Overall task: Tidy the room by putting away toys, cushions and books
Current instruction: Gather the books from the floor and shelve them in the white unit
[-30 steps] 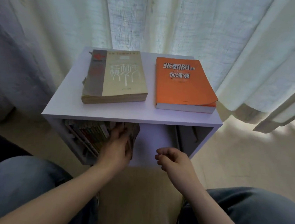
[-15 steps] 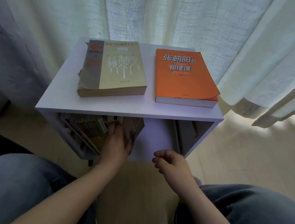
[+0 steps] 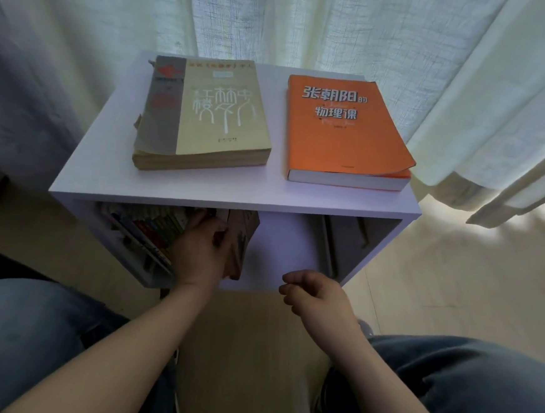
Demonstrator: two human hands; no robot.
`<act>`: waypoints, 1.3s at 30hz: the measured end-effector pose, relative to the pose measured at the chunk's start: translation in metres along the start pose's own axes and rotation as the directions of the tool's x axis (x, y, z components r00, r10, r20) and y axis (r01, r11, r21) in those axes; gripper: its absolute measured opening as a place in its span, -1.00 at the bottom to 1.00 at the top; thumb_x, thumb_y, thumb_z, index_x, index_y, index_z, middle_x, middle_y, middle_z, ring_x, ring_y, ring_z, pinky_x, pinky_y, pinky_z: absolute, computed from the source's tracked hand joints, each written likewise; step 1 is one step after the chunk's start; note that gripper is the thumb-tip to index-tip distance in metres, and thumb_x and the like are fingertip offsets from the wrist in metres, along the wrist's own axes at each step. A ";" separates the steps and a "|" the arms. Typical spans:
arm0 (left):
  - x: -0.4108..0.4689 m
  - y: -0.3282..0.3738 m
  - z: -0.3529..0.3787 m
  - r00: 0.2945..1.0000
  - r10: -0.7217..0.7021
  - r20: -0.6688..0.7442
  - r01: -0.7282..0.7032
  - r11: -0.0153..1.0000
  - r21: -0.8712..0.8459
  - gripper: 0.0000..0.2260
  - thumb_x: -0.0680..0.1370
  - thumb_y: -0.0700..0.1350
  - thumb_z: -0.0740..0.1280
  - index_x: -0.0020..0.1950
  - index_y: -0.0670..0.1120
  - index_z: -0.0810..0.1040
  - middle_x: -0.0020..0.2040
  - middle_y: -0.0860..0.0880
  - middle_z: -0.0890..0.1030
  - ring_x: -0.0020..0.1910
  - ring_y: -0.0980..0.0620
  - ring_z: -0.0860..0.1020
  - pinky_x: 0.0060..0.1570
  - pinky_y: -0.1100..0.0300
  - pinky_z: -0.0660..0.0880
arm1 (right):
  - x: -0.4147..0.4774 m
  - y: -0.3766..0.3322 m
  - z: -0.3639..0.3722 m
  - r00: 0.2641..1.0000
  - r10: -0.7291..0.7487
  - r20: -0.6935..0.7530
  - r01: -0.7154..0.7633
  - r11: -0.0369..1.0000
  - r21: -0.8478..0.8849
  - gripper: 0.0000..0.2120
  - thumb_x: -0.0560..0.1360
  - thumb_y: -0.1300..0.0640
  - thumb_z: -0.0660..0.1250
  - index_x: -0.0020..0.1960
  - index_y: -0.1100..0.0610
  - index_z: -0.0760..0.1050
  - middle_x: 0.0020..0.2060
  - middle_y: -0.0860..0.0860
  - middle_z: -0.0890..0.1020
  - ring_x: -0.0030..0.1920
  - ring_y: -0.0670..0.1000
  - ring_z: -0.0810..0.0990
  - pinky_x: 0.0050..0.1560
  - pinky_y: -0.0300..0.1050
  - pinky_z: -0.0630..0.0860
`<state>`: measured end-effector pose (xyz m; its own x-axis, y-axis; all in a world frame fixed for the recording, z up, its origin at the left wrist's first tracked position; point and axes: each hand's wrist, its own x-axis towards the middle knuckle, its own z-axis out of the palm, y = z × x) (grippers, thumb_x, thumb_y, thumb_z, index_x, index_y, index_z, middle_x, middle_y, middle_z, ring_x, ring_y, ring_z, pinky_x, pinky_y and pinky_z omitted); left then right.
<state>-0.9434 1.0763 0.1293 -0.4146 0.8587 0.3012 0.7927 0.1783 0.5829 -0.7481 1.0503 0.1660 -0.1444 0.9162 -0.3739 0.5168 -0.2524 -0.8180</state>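
1. A low white open-fronted shelf unit (image 3: 233, 193) stands on a pale wooden floor (image 3: 455, 269), backed by sheer cream curtains (image 3: 311, 23).
2. Two books lie flat on its top, side by side and apart. A thick worn beige paperback with a grey spine strip (image 3: 221, 117) is on the left. An orange paperback with white lettering (image 3: 342, 127) is on the right, its lower right cover corner curling up.
3. In the compartment below, a row of thin colourful books (image 3: 152, 229) fills the left part, leaning with their spines facing out.
4. The left hand (image 3: 200, 253) reaches into the compartment at the right end of that row. Its fingers wrap round a brownish book with a dark patterned cover (image 3: 244, 236), gripping it firmly.
5. The brownish book stands tilted, just beside the row, its lower corner near the front edge of the shelf's bottom board.
6. The right hand (image 3: 316, 291) hovers in front of the compartment, low and right of centre. Its fingers are loosely curled and it holds nothing and touches nothing.
7. The middle of the compartment shows bare white board. Against its right wall lean some thin grey flat things (image 3: 333, 243); what they are cannot be told.
8. Both forearms are bare, and knees in blue jeans (image 3: 26, 333) frame the lower corners of the view.
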 end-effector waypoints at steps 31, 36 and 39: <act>-0.060 0.037 -0.039 0.889 -0.303 0.344 0.453 0.697 -0.556 -0.88 0.58 -0.10 0.31 -0.13 0.03 0.61 -0.19 0.03 0.67 -0.26 0.19 0.61 -0.27 0.35 0.53 | 0.002 0.004 -0.016 0.995 0.067 -0.070 -0.063 0.996 0.058 -0.77 0.57 0.08 0.26 0.21 0.06 0.45 -0.03 -0.10 0.56 -0.05 -0.06 0.53 -0.12 -0.19 0.47; -0.067 0.065 -0.072 0.920 -0.083 0.383 0.306 0.762 -0.571 -0.86 0.57 0.01 0.29 0.00 0.03 0.62 -0.11 0.08 0.69 -0.11 0.12 0.64 -0.16 0.10 0.60 | -0.006 0.010 -0.023 0.994 0.113 -0.004 -0.110 0.973 0.200 -0.36 0.45 -0.26 0.33 0.39 0.06 0.31 0.22 -0.04 0.53 0.20 0.02 0.52 -0.01 -0.17 0.50; -0.059 0.079 -0.093 0.926 -0.059 0.374 0.297 0.725 -0.621 -0.86 0.57 -0.03 0.29 0.03 0.00 0.62 -0.10 0.05 0.69 -0.11 0.09 0.66 -0.16 0.09 0.62 | -0.015 0.002 -0.029 0.995 0.085 0.046 -0.096 0.936 0.339 -0.18 0.29 -0.42 0.37 0.40 -0.01 0.31 0.22 -0.09 0.56 0.19 -0.03 0.55 0.08 -0.14 0.54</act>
<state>-0.8978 0.9954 0.2278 -0.2632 0.9640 -0.0378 0.1737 0.0859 0.9810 -0.7203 1.0449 0.1825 -0.1391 0.8760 -0.4618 0.2119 -0.4292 -0.8780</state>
